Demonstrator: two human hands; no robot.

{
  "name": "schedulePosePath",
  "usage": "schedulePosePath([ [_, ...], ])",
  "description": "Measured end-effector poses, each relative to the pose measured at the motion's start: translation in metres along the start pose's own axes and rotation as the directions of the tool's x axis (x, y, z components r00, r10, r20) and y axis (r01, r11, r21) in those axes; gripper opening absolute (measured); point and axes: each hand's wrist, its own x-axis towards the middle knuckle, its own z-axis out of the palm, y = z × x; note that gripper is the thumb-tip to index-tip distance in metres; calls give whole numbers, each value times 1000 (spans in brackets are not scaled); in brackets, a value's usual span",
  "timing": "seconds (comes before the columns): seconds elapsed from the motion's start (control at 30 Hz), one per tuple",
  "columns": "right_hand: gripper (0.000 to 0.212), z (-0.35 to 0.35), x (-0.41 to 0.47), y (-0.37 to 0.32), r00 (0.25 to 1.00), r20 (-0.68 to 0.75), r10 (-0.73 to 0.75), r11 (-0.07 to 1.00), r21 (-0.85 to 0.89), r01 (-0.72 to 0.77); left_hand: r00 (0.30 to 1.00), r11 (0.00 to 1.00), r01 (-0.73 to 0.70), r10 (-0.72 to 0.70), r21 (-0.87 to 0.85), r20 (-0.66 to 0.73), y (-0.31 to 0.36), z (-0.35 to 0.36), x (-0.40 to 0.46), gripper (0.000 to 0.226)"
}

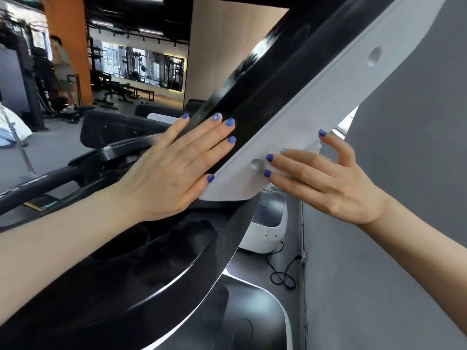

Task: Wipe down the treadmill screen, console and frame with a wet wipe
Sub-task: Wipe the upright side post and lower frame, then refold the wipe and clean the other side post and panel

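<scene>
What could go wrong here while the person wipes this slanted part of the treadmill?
The wet wipe sits only under the right hand fingertips, so it may slip off the white frame panel. The left hand lies flat and bare on the glossy black upright, so it could leave fresh smudges. A loose cable lies on the floor beside the machine, a possible trip hazard.

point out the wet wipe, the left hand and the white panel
wet wipe (pixel 312 147): head view, crumpled edge showing above the right fingers
left hand (pixel 174 170): head view, back of the hand
white panel (pixel 316 102): head view, flat face of the panel
</scene>
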Motion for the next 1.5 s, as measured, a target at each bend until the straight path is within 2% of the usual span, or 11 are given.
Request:
schedulePosePath([
  [0.13, 50, -18, 18, -30, 966, 127, 224, 949, 195, -246, 998, 988, 51, -43, -145, 54, 1, -23, -18, 50],
  [0.23, 34, -27, 43, -53, 916, 193, 353, 877, 274, -396, 988, 944, 146, -125, -296, 87, -6, -41, -36, 48],
  [0.47, 12, -35, 137, -109, 855, 227, 467, 834, 208, -511, 974, 833, 217, -155, -509, 162, -46, -82, -92, 47],
  [0.7, 15, -32, 242, -156, 795, 339, 503, 758, 269, -594, 950, 724, 313, -235, -615, 207, -104, -125, -158, 46],
  [0.93, 20, -7, 309, -191, 761, 432, 484, 680, 361, -638, 933, 679, 360, -263, -640, 245, -141, -139, -204, 41],
  [1.1, 37, 22, 343, -200, 756, 486, 439, 644, 416, -642, 896, 626, 444, -326, -641, 302, -170, -133, -232, 35],
  [1.33, 46, 70, 405, -209, 764, 517, 386, 670, 412, -618, 866, 609, 495, -409, -620, 288, -225, -133, -261, 28],
  [1.5, 60, 111, 464, -229, 749, 528, 401, 674, 384, -631, 825, 552, 563, -430, -615, 368, -289, -132, -289, 15],
])
